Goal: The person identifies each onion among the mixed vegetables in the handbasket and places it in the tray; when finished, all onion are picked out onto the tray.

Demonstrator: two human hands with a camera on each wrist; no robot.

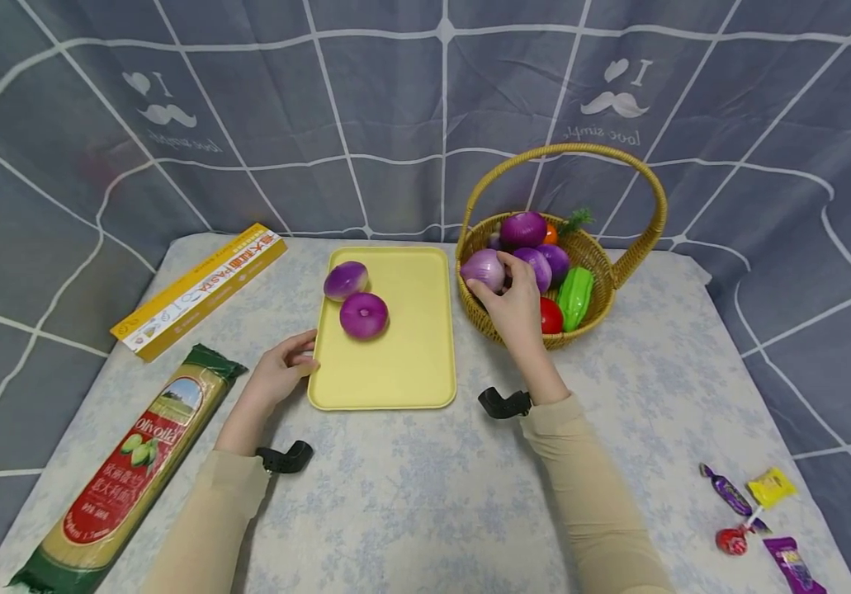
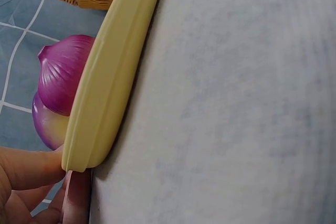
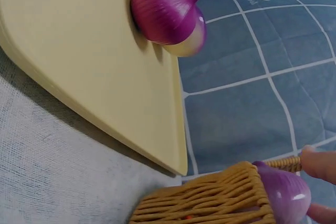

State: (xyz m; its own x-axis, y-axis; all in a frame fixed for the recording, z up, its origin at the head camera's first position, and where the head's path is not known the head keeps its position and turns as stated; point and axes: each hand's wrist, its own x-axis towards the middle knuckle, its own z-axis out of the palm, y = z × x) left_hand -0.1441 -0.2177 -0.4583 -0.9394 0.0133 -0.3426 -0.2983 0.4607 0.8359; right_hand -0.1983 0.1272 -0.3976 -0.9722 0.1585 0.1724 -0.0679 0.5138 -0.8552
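Note:
A yellow tray (image 1: 403, 363) lies at the table's middle with two purple onions (image 1: 346, 280) (image 1: 363, 315) on it. My left hand (image 1: 281, 366) rests against the tray's near left edge, and its fingertips (image 2: 31, 167) touch the tray corner (image 2: 89, 129). Behind that rim both onions (image 2: 63, 72) show. My right hand (image 1: 512, 299) reaches into the wicker basket (image 1: 596, 256) and grips a pale purple onion (image 1: 483, 269). In the right wrist view its fingertips (image 3: 320, 163) flank that onion (image 3: 286, 195) above the basket wall (image 3: 210, 200). One tray onion (image 3: 165, 11) sits on the tray (image 3: 79, 51).
The basket also holds more purple onions (image 1: 523, 228), a green pepper (image 1: 575, 295) and a tomato (image 1: 550, 316). A yellow pasta box (image 1: 202, 289) and a spaghetti pack (image 1: 135, 470) lie at the left. Wrapped sweets (image 1: 752, 507) lie at the front right. A grey curtain hangs behind.

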